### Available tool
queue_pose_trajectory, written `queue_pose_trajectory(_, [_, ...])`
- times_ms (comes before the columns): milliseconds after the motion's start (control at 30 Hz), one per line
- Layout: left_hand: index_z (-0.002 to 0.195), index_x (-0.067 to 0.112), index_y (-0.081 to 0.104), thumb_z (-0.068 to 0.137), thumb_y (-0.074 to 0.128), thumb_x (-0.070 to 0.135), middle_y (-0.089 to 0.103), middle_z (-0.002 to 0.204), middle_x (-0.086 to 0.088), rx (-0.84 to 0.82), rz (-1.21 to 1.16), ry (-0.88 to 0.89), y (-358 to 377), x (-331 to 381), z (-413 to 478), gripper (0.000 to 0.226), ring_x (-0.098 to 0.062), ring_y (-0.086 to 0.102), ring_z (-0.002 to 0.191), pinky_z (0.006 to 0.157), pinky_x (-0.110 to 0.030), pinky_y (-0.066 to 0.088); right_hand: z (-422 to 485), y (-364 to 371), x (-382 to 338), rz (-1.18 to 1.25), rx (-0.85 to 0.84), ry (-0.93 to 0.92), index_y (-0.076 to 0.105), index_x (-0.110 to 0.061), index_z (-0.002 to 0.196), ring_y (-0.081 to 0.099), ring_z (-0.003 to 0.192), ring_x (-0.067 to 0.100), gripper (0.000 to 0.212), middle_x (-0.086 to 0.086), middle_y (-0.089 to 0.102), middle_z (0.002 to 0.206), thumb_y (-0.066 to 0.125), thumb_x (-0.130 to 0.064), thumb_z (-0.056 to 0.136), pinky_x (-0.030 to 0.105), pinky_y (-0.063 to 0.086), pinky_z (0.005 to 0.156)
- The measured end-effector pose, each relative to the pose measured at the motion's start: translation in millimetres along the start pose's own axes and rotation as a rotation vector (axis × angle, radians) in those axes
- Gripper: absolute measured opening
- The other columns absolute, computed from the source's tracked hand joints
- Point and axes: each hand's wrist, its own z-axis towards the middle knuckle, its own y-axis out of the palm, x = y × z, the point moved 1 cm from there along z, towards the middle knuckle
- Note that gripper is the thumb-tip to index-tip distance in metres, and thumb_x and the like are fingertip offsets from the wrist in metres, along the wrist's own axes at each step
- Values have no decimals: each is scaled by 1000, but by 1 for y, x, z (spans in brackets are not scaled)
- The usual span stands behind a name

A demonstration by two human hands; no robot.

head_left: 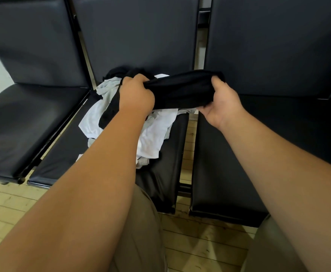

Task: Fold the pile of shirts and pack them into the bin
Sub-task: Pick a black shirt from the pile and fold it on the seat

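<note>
A black shirt is stretched between both hands above the middle black seat. My left hand grips its left end in a fist. My right hand grips its right end, fingers curled round the bunched cloth. Part of the black shirt hangs down left of my left wrist. Under it lies a loose pile of white and grey shirts, with more black cloth at the back of the pile. No bin is in view.
Three black padded seats stand side by side with tall backrests: left seat, middle one bearing the pile, right seat. Narrow gaps with metal frame separate them. Light wooden floor and my beige trouser legs lie below.
</note>
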Motion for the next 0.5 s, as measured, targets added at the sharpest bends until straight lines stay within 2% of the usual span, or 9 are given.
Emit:
queue_pose_trajectory(100, [118,26,67,93,42,11,67,91,5,-49,-398,-108,-6,13,-5,38,-16,62,85,73,-27,47,-8,1,-5,1,-84,96,70,-20,130,76,105,35,36,8,79,117,68,-41,101,58,61,90])
queue_pose_trajectory(200, [91,19,64,89,47,20,56,68,10,-12,-531,-182,-12,17,-7,17,-14,53,68,64,-30,44,-18,3,-12,-9,-164,138,72,-14,126,77,103,33,37,10,79,116,68,-39,100,52,62,91])
queue_pose_trajectory(267, [84,19,57,89,51,23,50,66,7,0,-416,-177,-12,18,-8,9,-17,49,69,62,-32,41,-21,4,-16,-28,-162,136,74,-10,123,78,102,31,32,12,79,114,66,-32,99,47,64,87])
queue_pose_trajectory(300, [89,18,57,91,52,23,51,70,5,-11,-246,-173,-14,18,-10,8,-19,50,72,64,-32,40,-20,3,-15,-47,-153,138,75,-8,121,77,102,31,32,13,79,113,65,-28,98,47,64,88])
queue_pose_trajectory(367, [97,15,57,94,54,21,51,76,2,-78,53,-191,-12,18,-15,7,-21,49,72,61,-31,35,-16,1,-14,-87,-119,145,75,-5,121,77,103,32,32,14,79,112,62,-21,97,49,63,91])
queue_pose_trajectory(433, [90,12,56,92,55,18,59,84,-2,-170,182,-231,-9,22,-24,7,-19,50,69,57,-29,37,-12,1,-10,-127,-108,155,73,-4,125,77,103,32,33,14,79,113,65,-19,97,49,63,90])
queue_pose_trajectory(467, [88,11,57,89,56,20,65,96,-6,-191,229,-213,-6,23,-24,9,-22,57,78,63,-31,46,-11,1,-8,-150,-118,148,73,-6,126,78,103,31,31,13,79,113,66,-18,98,48,64,88])
queue_pose_trajectory(500, [94,11,60,87,57,24,66,111,-9,-204,232,-160,-2,25,-23,15,-27,62,94,76,-36,52,-9,1,-6,-172,-139,128,72,-8,127,78,102,29,30,11,79,113,68,-18,99,46,64,89])
